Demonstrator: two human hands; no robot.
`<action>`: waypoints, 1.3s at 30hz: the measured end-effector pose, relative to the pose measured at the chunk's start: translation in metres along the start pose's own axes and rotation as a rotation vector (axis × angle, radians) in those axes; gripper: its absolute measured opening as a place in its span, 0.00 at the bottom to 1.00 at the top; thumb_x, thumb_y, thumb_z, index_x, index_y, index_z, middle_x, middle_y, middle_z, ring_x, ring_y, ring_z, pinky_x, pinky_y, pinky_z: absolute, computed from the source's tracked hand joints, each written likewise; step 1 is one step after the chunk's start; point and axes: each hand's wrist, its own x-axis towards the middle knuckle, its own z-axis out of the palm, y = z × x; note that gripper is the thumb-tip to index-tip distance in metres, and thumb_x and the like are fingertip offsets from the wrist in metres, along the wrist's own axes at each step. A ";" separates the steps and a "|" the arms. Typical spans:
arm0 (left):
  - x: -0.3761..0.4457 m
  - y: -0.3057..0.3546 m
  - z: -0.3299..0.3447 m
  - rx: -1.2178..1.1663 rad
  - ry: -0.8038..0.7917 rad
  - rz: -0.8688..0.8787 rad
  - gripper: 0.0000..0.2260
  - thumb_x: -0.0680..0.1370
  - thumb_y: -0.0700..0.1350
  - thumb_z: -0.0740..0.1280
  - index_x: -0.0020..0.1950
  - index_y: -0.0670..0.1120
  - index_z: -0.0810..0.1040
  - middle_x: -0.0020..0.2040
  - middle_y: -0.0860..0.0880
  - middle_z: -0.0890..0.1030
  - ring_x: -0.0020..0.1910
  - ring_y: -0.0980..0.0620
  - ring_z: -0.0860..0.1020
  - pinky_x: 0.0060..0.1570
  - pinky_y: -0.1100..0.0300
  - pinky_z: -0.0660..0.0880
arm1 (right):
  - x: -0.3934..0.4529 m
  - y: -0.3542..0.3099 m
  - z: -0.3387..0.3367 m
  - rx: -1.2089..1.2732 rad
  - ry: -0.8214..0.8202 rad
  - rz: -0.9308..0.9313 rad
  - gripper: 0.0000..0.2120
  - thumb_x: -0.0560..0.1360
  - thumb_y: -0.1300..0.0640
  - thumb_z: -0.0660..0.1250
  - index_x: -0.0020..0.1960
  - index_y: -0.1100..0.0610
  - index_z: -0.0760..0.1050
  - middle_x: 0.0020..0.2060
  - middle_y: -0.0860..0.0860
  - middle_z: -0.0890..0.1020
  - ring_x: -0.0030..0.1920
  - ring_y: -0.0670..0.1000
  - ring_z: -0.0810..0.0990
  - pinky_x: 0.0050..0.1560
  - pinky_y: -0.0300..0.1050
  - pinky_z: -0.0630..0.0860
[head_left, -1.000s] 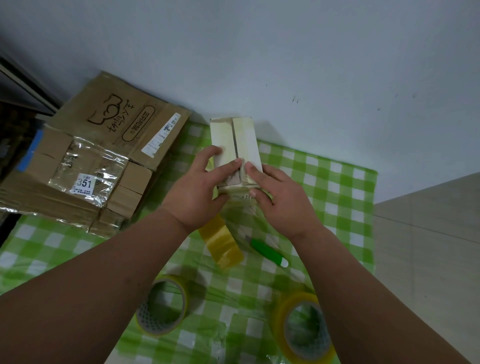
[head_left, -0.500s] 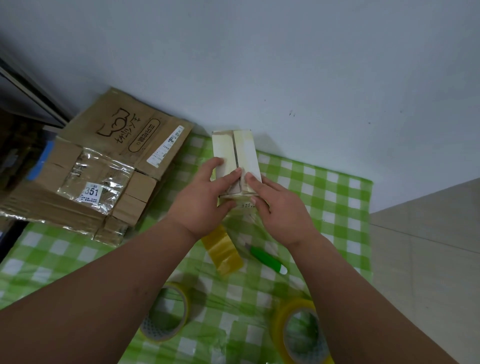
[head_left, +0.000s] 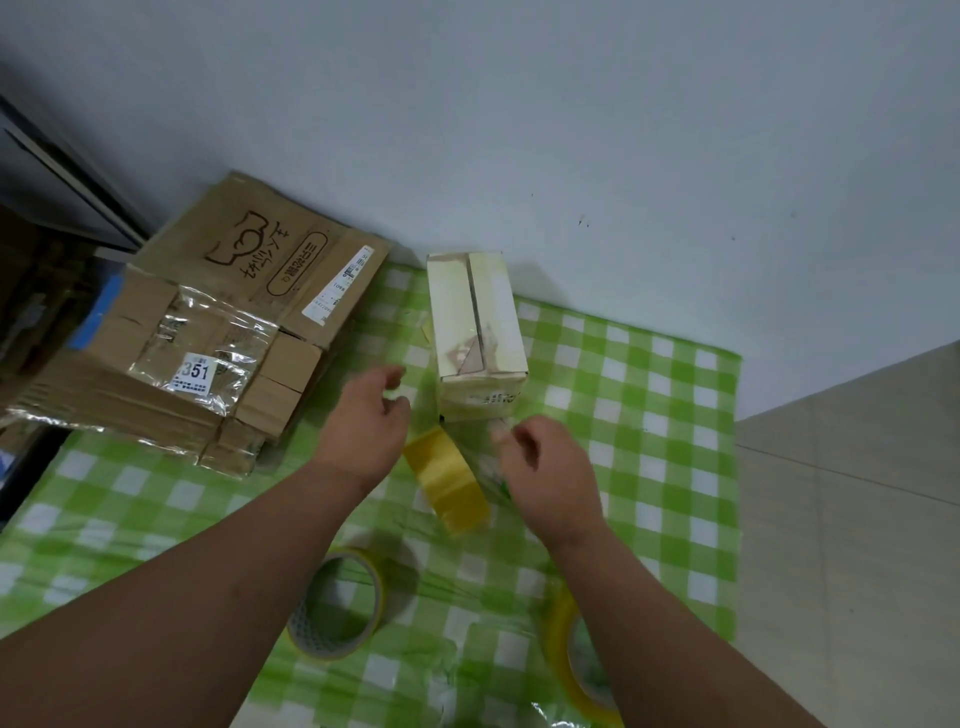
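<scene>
My left hand (head_left: 363, 423) hangs above the table (head_left: 649, 415), fingers loosely curled, thumb apart, holding nothing. My right hand (head_left: 545, 467) is just as slack and empty, though its fingertips are blurred. Both are just short of the box (head_left: 475, 322) and touch no part of it. The box stands at the table's far edge by the wall, flaps closed on top. Between my hands a tape roll (head_left: 447, 480) stands on edge. Nearer the front edge lie a left roll (head_left: 375, 582) and a right roll (head_left: 558, 623), flat. Flattened cartons (head_left: 208, 332) fill the far left corner.
</scene>
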 end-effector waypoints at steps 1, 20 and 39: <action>-0.003 -0.005 0.001 -0.015 -0.044 -0.087 0.17 0.82 0.45 0.62 0.71 0.49 0.71 0.68 0.48 0.74 0.55 0.53 0.76 0.56 0.57 0.71 | -0.005 -0.003 0.005 0.048 -0.115 0.067 0.16 0.77 0.42 0.65 0.40 0.54 0.74 0.36 0.48 0.77 0.37 0.49 0.75 0.37 0.47 0.73; -0.035 -0.016 -0.021 -0.566 -0.375 -0.487 0.13 0.78 0.48 0.67 0.58 0.44 0.83 0.50 0.48 0.82 0.51 0.48 0.78 0.52 0.53 0.72 | -0.039 -0.028 -0.003 0.433 -0.612 0.259 0.17 0.60 0.67 0.70 0.45 0.52 0.76 0.39 0.50 0.80 0.43 0.51 0.77 0.45 0.46 0.73; -0.024 0.002 -0.027 -0.393 -0.196 -0.388 0.06 0.82 0.43 0.64 0.47 0.43 0.78 0.46 0.43 0.79 0.47 0.47 0.77 0.45 0.55 0.76 | -0.027 -0.062 -0.028 0.423 -0.522 0.106 0.05 0.64 0.54 0.67 0.36 0.55 0.74 0.31 0.47 0.72 0.34 0.46 0.71 0.38 0.43 0.67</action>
